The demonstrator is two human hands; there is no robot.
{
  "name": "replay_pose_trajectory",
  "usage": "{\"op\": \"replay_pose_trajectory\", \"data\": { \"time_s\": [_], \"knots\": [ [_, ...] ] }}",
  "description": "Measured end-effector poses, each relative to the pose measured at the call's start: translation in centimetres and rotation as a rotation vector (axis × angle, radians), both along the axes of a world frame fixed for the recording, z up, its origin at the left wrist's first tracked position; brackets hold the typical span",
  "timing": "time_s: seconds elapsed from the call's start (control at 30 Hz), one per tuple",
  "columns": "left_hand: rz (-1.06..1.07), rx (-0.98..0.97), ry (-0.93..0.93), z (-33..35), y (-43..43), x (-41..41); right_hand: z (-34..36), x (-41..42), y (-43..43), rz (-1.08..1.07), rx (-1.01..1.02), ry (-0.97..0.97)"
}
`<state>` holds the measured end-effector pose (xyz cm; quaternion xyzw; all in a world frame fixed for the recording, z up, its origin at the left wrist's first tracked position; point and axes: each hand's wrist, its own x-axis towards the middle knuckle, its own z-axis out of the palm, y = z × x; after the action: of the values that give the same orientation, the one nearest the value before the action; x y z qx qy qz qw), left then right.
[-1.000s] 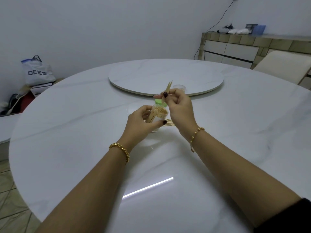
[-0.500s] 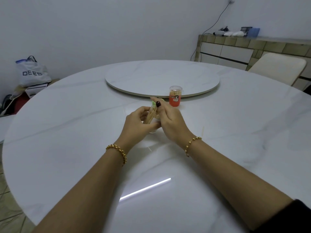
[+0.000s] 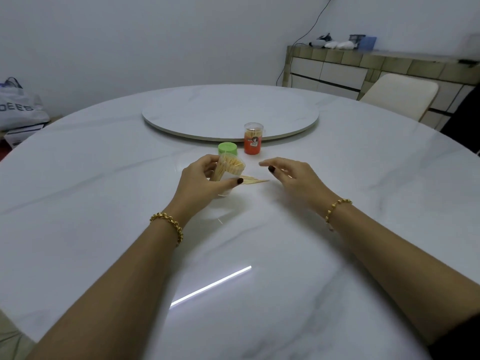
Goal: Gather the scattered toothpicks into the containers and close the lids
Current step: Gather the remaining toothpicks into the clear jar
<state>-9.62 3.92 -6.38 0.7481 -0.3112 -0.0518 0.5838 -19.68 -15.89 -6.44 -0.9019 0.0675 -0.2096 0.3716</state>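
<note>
The left grip [image 3: 200,184] clamps a clear, tilted container [image 3: 225,178] packed with pale toothpicks [image 3: 231,166], mid-counter [image 3: 259,235]. A few loose toothpicks [image 3: 255,180] lie just right of it, near the right grip [image 3: 293,175], spread apart and empty.

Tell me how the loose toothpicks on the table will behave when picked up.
The toothpicks look thin and light: probably stiff, yet easily snapped. Lying flat on the glossy table, they may slide or roll, and be awkward to pinch singly.

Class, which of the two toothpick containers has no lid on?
The clear container in the left hand; the red container beyond it is capped.
</note>
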Motion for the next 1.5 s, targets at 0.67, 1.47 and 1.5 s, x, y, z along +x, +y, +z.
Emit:
{"op": "replay_pose_trajectory", "data": {
  "time_s": [0.67, 1.47, 1.5],
  "knots": [
    [0.073, 0.003, 0.002, -0.3, 0.9, 1.1, -1.8, 2.2, 0.8, -0.116, -0.275, 0.069],
    [0.173, -0.015, 0.029, -0.4, 1.9, 2.3, -2.4, 6.6, 4.0, -0.145, -0.360, 0.015],
    [0.169, -0.015, 0.028, -0.4, 1.9, 2.3, -2.4, 6.6, 4.0, -0.143, -0.396, 0.025]
  ]
}}
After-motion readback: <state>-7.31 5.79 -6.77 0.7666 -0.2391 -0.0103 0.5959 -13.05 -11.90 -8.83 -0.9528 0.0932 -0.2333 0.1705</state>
